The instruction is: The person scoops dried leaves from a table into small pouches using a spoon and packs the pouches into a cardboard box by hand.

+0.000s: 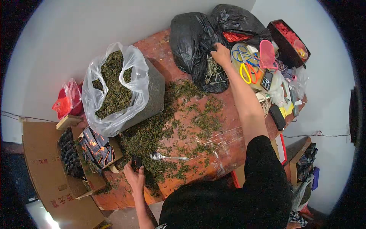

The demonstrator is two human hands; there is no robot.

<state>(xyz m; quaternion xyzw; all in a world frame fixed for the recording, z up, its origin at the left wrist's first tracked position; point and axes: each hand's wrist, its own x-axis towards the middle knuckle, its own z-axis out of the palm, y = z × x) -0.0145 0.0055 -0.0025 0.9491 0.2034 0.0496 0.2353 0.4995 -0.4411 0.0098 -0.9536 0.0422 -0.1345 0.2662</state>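
Note:
My left hand (134, 176) is closed round a small black packet (136, 162) at the near left edge of the table, beside loose dried leaves that look like tea (143, 143). A metal spoon (169, 157) lies on the leaves just right of it. Across the table, my right hand (222, 56) has its fingers bent and closed on the rim of a black plastic bag (190, 42). Thin pale strips or stalks (215, 73) show in the bag's mouth, below that hand. A clear plastic bag full of dried leaves (118, 89) stands open between the hands.
A cardboard box (53, 168) with black packets (95, 147) stands left. Scissors (246, 72), a black phone-like device (267, 81) and a pink scoop-like item (268, 55) crowd the right side. Behind are another black bag (240, 23) and a dark box with red contents (288, 38).

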